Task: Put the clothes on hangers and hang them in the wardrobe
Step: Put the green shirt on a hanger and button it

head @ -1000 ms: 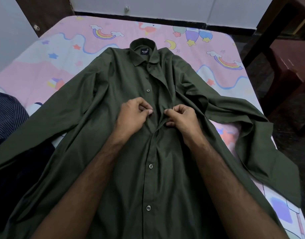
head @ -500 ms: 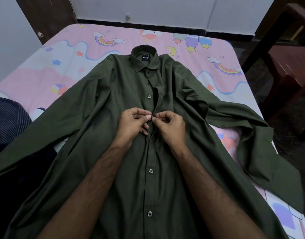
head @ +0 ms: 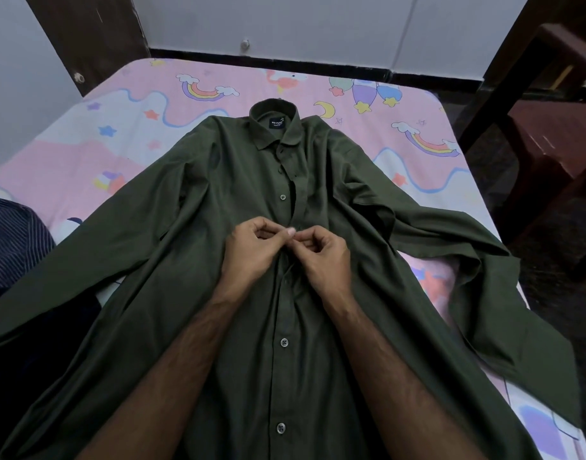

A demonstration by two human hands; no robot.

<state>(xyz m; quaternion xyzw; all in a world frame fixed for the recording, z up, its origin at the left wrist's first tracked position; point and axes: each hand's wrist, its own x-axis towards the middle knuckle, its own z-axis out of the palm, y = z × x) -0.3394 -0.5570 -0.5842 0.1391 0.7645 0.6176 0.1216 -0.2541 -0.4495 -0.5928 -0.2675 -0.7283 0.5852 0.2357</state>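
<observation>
A dark green shirt lies spread face up on the bed, collar at the far end, sleeves flung wide. At mid-chest the left hand and right hand meet, each grip pinching the placket, apparently around a button hidden under the fingertips. A striped garment lies at the bed's left edge.

A bed with a pink cartoon-print sheet of rainbows, stars and moons fills the middle. At twelve o'clock stands a pale grey wall with a black skirting strip. At two o'clock sits dark reddish-brown wooden furniture on a dark floor. At eleven o'clock rises a dark brown wooden panel.
</observation>
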